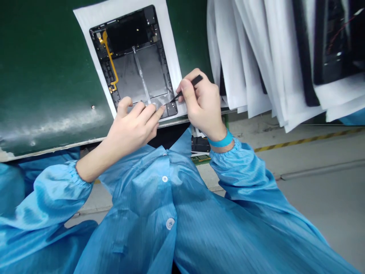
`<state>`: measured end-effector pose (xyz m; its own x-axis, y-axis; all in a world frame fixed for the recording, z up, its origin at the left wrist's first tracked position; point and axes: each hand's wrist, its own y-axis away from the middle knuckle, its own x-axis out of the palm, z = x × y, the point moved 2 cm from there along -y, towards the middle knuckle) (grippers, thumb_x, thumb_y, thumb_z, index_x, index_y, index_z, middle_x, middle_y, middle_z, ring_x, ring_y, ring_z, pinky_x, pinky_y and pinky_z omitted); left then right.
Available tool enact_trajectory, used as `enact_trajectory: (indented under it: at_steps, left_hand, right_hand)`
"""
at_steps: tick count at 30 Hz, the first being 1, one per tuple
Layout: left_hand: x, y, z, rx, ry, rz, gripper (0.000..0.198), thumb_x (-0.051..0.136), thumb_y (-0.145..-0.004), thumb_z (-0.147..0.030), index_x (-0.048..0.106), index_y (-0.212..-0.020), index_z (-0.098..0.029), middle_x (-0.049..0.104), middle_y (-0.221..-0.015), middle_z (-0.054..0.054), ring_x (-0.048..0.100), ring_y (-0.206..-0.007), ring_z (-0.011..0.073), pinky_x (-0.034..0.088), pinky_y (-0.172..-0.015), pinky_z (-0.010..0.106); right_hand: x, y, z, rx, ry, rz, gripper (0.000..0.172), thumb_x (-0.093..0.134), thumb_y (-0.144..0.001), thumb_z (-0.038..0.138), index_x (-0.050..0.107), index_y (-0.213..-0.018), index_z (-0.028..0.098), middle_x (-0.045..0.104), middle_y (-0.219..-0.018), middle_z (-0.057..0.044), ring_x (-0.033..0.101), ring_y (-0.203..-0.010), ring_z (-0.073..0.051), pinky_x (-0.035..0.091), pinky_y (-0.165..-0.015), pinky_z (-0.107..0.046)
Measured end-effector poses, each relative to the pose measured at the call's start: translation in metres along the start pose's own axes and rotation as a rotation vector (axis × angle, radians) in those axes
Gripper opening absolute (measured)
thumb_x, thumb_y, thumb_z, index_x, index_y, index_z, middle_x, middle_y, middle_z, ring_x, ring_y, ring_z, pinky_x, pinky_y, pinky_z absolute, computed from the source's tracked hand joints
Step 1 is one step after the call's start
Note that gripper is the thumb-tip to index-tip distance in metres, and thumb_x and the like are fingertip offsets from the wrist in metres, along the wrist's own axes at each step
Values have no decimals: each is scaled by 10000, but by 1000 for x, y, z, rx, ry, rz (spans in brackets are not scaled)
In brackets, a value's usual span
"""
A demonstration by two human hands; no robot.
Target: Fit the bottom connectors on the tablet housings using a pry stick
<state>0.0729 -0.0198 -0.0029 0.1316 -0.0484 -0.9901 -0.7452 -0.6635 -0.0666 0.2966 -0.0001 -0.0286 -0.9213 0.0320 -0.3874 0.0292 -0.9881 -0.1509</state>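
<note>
An open tablet housing [132,62] lies face down on a white foam sheet [172,49], showing grey panels, a metal strip and a yellow flex cable [110,57]. My right hand [201,104] pinches black tweezers [194,83], their tip close to a small black module [171,109] at the housing's lower right corner. Whether the tip touches it I cannot tell. My left hand [134,123] rests its fingertips on the housing's lower edge, holding nothing, and hides part of that edge.
The sheet lies on a green bench mat [48,64] whose front edge runs just past my wrists. White sheets [242,57] and dark tablet housings [333,42] hang at the right. Below the edge are a green circuit board [201,160] and a grey floor with yellow-black tape [302,140].
</note>
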Motion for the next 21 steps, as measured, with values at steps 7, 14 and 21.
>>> enact_trajectory:
  at_steps: [7,14,21]
  left_hand:
    - [-4,-5,-2,-22,-3,-18,416,465,-1172,-278,668,-1510,-142,752,-1225,153,706,-1087,334,460,-1050,587]
    - [-13,-19,5,-147,145,84,392,463,-1149,-308,717,-1417,-179,736,-1249,154,691,-1172,365,455,-1120,650]
    - [-48,27,78,-776,1174,-306,543,636,-969,-350,605,-1504,-264,498,-1736,117,495,-1605,340,429,-1328,545]
  right_hand:
    - [0,0,2,-20,29,30,491,468,-1142,697,667,-964,285,698,-898,-30,723,-947,-238,565,-1102,-444]
    - [0,0,3,-24,-82,-14,545,477,-1128,736,657,-930,261,652,-829,5,673,-795,-175,591,-988,-372]
    - [-9,4,-9,182,-578,-165,532,715,-994,770,670,-879,252,753,-1376,-54,689,-1402,-247,609,-1154,-457]
